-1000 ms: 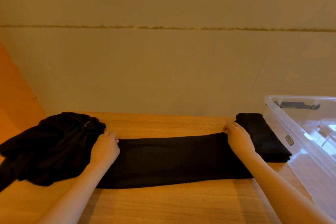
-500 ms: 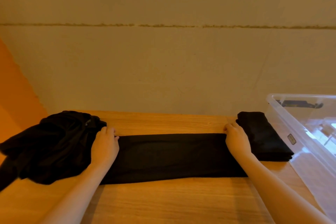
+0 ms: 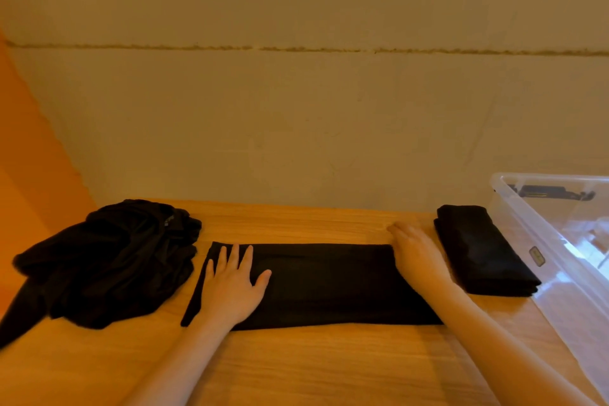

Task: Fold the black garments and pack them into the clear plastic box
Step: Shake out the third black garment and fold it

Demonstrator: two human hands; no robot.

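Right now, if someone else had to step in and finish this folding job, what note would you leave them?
Left hand: open, flat on the left end of the long folded strip.
Right hand: open, fingers straight, resting at the strip's right end.
The strip lies across the wooden table. A finished folded garment sits beside the clear plastic box, not in it. An unfolded black pile waits on the left.
Done: one garment folded, one narrowed to a strip.
Left: fold the strip short, fold the pile, pack everything into the box.
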